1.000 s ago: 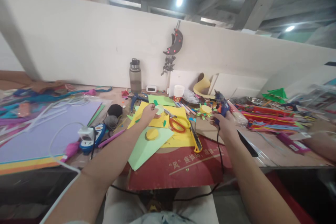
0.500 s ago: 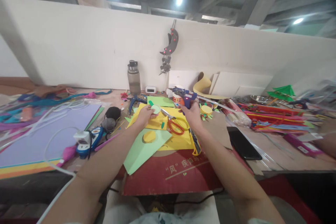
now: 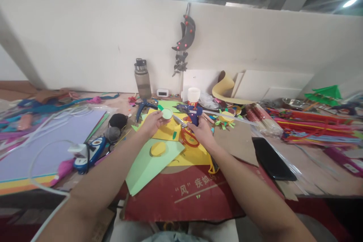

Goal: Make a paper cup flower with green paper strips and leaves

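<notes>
The right hand (image 3: 203, 130) is wrapped round the grip of a blue glue gun (image 3: 195, 112) — I can't make out whether a finger presses the trigger. The gun sits nearly level, its long axis running crosswise, nozzle aimed at the left hand (image 3: 152, 123); a pale stick (image 3: 241, 120) trails out behind, off to the right hand's outer side. The left thumb and fingers are almost together, pinching a pale green disc (image 3: 166, 114) by its rim. A narrow gap separates disc from nozzle. Room is tight beyond the right hand, where a paper cup (image 3: 193, 94) stands just past the gun, and scissors (image 3: 183, 136) lie close below that hand. There's more space nearer the body than both hands — over a red board (image 3: 204, 208), its front edge jutting above the lap.
</notes>
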A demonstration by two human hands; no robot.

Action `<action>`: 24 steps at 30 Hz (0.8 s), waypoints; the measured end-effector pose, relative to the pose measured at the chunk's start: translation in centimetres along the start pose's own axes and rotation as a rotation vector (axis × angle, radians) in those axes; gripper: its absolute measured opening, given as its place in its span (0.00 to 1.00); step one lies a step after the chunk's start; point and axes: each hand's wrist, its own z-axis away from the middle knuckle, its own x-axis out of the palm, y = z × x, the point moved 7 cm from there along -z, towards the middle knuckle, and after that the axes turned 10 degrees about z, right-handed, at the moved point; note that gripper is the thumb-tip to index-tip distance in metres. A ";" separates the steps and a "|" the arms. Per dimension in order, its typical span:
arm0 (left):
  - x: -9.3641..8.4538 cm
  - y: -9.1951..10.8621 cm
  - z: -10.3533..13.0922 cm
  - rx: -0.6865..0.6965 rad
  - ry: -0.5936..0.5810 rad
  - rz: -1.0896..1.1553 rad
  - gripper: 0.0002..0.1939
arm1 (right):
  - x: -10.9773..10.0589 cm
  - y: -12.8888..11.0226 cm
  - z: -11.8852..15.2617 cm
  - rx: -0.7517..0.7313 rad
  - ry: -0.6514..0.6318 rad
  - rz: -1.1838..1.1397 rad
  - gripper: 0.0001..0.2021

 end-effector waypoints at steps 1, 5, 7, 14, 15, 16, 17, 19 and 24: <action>0.1 0.0 0.1 -0.003 -0.019 -0.002 0.02 | 0.0 0.0 0.0 -0.008 0.008 0.023 0.14; 0.6 0.0 0.4 -0.020 -0.036 0.001 0.02 | -0.1 0.0 0.1 -0.085 0.072 0.135 0.16; 0.9 0.0 0.7 -0.029 -0.039 0.016 0.03 | 0.0 0.0 0.2 -0.113 0.077 0.186 0.16; 1.1 0.1 1.0 -0.042 -0.061 0.025 0.09 | -0.1 -1.4 1.1 -0.217 0.096 0.326 0.19; 1.1 0.0 1.0 -0.044 -0.068 0.026 0.10 | -0.1 -1.5 1.2 -0.216 0.091 0.346 0.19; 1.1 0.0 1.0 -0.045 -0.079 0.029 0.10 | -0.1 -1.6 1.3 -0.215 0.085 0.362 0.19; 1.1 0.0 1.0 -0.046 -0.096 0.032 0.11 | -0.2 -1.6 1.4 -0.215 0.083 0.377 0.19; 1.4 -0.1 1.1 -0.053 -0.142 0.042 0.13 | -0.2 -1.6 1.4 -0.209 0.082 0.402 0.20; 1.8 -0.6 1.4 -0.094 -0.202 0.065 0.19 | -0.2 -1.5 1.4 -0.199 0.088 0.453 0.20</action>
